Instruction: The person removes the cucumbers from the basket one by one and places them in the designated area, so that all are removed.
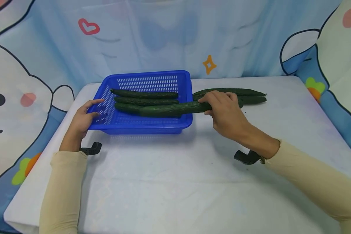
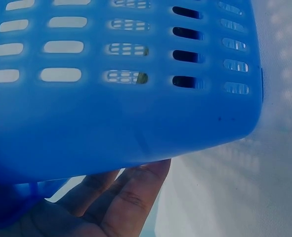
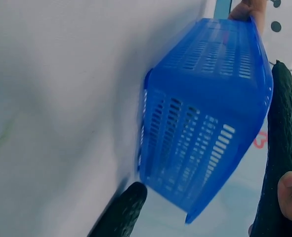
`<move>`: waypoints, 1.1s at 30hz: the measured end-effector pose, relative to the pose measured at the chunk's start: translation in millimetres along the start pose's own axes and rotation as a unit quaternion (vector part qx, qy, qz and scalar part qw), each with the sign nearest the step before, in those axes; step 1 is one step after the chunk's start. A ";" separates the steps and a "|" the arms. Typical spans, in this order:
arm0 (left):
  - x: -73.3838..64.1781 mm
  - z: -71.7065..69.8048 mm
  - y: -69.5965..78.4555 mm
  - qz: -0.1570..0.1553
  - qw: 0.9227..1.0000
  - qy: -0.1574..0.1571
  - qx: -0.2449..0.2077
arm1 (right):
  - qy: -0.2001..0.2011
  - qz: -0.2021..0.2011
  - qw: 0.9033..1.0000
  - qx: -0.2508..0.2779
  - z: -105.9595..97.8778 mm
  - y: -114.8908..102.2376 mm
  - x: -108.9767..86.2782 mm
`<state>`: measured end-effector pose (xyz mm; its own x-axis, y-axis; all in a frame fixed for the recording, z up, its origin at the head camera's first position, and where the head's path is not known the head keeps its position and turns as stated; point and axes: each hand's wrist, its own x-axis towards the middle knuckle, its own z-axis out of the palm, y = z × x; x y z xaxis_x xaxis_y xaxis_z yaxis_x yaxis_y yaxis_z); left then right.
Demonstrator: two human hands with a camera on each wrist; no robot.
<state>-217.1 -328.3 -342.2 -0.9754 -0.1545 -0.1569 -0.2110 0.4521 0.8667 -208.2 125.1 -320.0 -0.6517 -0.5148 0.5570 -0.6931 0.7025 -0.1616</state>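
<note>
My right hand grips a long dark green cucumber near its right end. The cucumber reaches over the right rim of a blue plastic basket, above the cucumbers lying inside. In the right wrist view, the thumb presses along the held cucumber. At the basket's left end, my left hand holds the rim, and its fingers show beneath the rim in the left wrist view. Part of what lies under the held cucumber is hidden.
Right of the basket, behind my right hand, more cucumbers lie on the white-covered table. A blue cartoon-print curtain hangs along the table's back edge. Dark camera mounts sit at both wrists.
</note>
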 end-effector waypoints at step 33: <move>1.1 -0.6 -1.1 0.003 1.000 0.003 0.001 | -0.046 0.165 0.984 -0.044 -42.7 92.4 -39.2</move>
<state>-217.9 -329.5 -343.0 -0.9763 -0.1570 -0.1489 -0.2052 0.4541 0.8670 -233.5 231.2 -322.0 -0.8650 -0.2904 0.4093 -0.4116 0.8771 -0.2475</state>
